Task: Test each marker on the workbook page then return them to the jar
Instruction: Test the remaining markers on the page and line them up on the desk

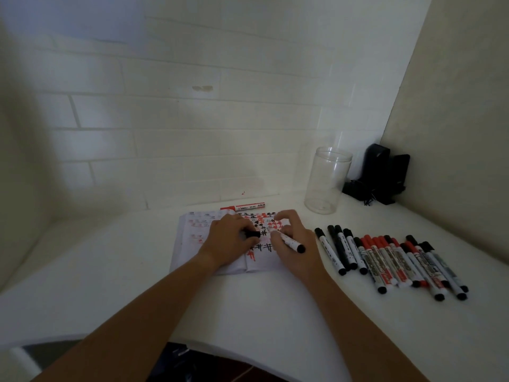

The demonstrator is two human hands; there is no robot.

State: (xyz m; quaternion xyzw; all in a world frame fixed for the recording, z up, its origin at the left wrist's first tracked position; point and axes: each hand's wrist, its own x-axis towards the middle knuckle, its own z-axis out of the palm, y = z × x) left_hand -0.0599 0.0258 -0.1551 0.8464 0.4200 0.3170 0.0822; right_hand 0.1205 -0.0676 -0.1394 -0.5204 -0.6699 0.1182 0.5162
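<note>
Now testing a black marker (291, 240) on the workbook page (256, 238).
The right hand (296, 242) pinches it; the left hand (230, 239) pinches its cap (252, 233). Next, I think: cap it, then reach past the right hand to the jar (327, 180).

The workbook page (259, 238) carries rows of hand-drawn tally marks in black and red, each shaped like a small hash sign or the character 正; several stand along its top edge and more run down toward its lower edge. The left-hand page shows faint reddish print, too blurred to read. The red marker (243, 207) lying beyond the workbook has a white label with dark lettering that I cannot make out. The markers laid in a row (391, 260) on the right bear slanted printed labels along their barrels, also too small to read.
</note>
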